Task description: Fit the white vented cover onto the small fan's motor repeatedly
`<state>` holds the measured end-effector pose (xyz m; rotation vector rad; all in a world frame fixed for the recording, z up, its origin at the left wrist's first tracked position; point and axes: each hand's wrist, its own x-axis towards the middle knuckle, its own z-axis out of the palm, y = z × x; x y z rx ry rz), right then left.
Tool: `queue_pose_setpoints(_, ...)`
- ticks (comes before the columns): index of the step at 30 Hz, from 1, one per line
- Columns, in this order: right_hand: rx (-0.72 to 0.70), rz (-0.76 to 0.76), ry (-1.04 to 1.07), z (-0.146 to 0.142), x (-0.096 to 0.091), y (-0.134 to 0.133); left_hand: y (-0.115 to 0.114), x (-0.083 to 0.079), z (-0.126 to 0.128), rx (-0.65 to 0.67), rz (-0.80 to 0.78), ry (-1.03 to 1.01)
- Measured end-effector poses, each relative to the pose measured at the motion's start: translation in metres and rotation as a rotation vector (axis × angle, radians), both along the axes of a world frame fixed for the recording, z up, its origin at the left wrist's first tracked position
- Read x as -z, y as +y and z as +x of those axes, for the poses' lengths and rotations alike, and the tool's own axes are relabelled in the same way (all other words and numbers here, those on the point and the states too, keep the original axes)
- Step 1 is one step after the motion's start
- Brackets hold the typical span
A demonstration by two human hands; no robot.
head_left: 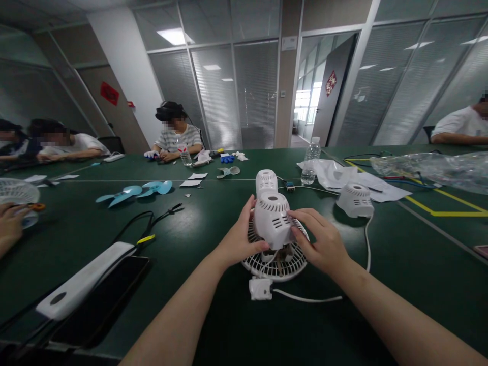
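Observation:
A white fan motor housing [271, 217] with vent slots sits on a round white fan grille [276, 262] lying flat on the green table [213, 213]. My left hand [238, 241] grips the housing's left side, thumb along its lower edge. On the right side, my right hand [322, 239] wraps its fingers over the housing. A white cord [305, 298] runs from a small white plug block [260, 288] in front of the grille.
Two more white housings [266, 181] [356, 199] stand behind. Blue fan blades [133, 193], a water bottle [310, 161], white sheets [343, 178] and crumpled clear plastic [438, 170] lie further back. A white bar [86, 279] over a black tablet lies left. A co-worker's hand [9, 226] holds another grille; other people sit beyond.

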<state>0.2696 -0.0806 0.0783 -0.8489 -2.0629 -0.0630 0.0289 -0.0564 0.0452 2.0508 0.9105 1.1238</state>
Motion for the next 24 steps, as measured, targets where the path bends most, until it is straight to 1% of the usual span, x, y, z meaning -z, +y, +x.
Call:
queue_pose_setpoints(3, -0.015, 0.023, 0.038, 0.000, 0.002, 0.000, -0.001, 0.001, 0.002, -0.019, 0.050, 0.080)
queue_pose_setpoints(5, -0.026, 0.032, 0.068, 0.000, 0.003, 0.001, -0.001, 0.000, 0.005, -0.057, 0.083, 0.132)
queue_pose_setpoints(7, -0.034, 0.028, 0.094, 0.000, 0.004, 0.002, -0.002, -0.001, 0.006, -0.096, 0.082, 0.169)
queue_pose_setpoints(9, -0.026, 0.019, 0.132, 0.000, 0.006, 0.003, -0.002, -0.002, 0.007, -0.116, 0.081, 0.174)
queue_pose_setpoints(12, 0.005, -0.022, 0.231, -0.001, 0.009, 0.007, -0.003, -0.003, 0.006, -0.097, 0.093, 0.101)
queue_pose_setpoints(14, 0.002, -0.095, 0.306, -0.001, 0.013, 0.011, -0.003, -0.004, 0.005, -0.071, 0.077, 0.045)
queue_pose_setpoints(16, -0.032, -0.216, 0.361, -0.002, 0.020, 0.017, -0.004, -0.005, 0.004, -0.042, 0.047, 0.011)
queue_pose_setpoints(18, -0.113, -0.361, 0.394, -0.001, 0.028, 0.023, -0.004, -0.006, 0.002, -0.005, 0.031, -0.012)
queue_pose_setpoints(21, -0.293, -0.566, 0.400, -0.001, 0.038, 0.029, -0.003, -0.006, 0.001, 0.044, 0.022, -0.046)
queue_pose_setpoints(24, -0.397, -0.683, 0.382, 0.000, 0.041, 0.030, -0.002, -0.005, -0.001, 0.066, -0.008, -0.053)
